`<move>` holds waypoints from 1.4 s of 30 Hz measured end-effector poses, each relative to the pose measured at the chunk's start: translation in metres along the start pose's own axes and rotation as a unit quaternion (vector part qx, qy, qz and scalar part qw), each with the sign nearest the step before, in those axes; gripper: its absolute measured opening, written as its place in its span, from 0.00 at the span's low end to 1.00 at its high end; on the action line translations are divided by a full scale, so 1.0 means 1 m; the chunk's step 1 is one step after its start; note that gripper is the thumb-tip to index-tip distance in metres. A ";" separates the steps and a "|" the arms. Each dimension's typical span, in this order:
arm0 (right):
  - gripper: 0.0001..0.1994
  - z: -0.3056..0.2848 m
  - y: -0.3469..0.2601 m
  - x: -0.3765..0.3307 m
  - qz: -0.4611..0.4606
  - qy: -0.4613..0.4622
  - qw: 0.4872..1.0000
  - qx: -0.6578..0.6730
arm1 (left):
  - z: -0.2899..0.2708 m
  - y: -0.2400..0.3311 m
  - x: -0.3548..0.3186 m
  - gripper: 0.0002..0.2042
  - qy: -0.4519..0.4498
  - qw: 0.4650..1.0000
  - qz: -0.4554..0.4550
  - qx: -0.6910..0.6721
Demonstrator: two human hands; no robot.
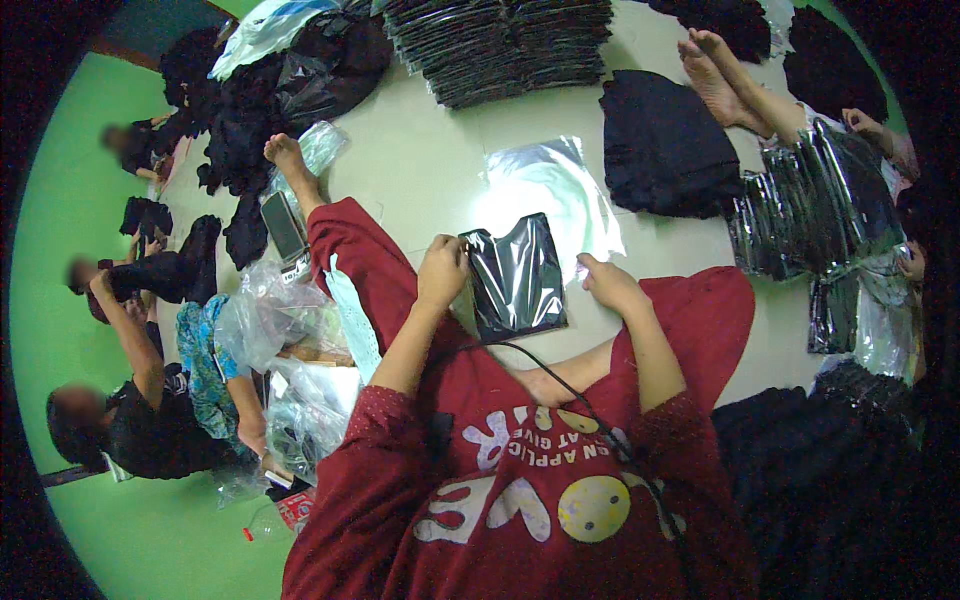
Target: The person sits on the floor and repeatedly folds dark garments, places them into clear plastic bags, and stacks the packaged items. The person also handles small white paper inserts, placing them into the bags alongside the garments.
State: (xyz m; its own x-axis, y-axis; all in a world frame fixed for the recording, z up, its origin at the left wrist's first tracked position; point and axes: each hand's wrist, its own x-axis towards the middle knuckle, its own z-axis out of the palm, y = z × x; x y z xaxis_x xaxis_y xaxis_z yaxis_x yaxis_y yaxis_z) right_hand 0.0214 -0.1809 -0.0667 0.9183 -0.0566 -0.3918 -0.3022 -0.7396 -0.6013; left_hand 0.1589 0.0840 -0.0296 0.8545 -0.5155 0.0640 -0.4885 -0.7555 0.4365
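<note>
A folded black garment in a clear plastic bag (517, 285) lies in front of my lap, its surface shiny with reflections. My left hand (443, 270) is closed on the upper left edge of that bag. To the right of the bag, my right hand (612, 285) is held with thumb and fingers together. Whatever sits between those fingertips, if anything, is too small to make out. Just beyond, a sheet-like pile of clear plastic bags (560, 180) lies on the floor and reflects bright light.
A tall stack of bagged black garments (500, 50) stands at the far side. Loose black garments (665, 145) lie right of the clear bags, with more bagged ones (815, 200) beyond. A phone (284, 226) and crumpled plastic (265, 315) are at left. Other people sit on both sides.
</note>
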 end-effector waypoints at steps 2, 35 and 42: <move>0.20 0.000 -0.001 0.001 0.002 -0.007 1.000 0.014 | 0.004 0.002 0.004 0.15 0.072 0.996 -0.033 -0.029; 0.19 0.007 0.011 -0.001 -0.001 0.001 1.000 0.001 | 0.033 0.060 0.038 0.24 -0.091 0.988 0.091 0.090; 0.20 0.004 0.007 -0.003 0.002 -0.013 1.000 0.001 | 0.032 0.080 0.047 0.19 -0.205 0.873 0.405 0.176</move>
State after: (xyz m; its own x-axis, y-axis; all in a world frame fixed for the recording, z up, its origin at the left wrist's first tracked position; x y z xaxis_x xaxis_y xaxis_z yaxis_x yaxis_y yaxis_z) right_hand 0.0154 -0.1838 -0.0725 0.9098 -0.0429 -0.4127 -0.3072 -0.7383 -0.6005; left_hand 0.1542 -0.0131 -0.0204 0.1030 -0.9854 -0.1353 -0.9893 -0.1157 0.0894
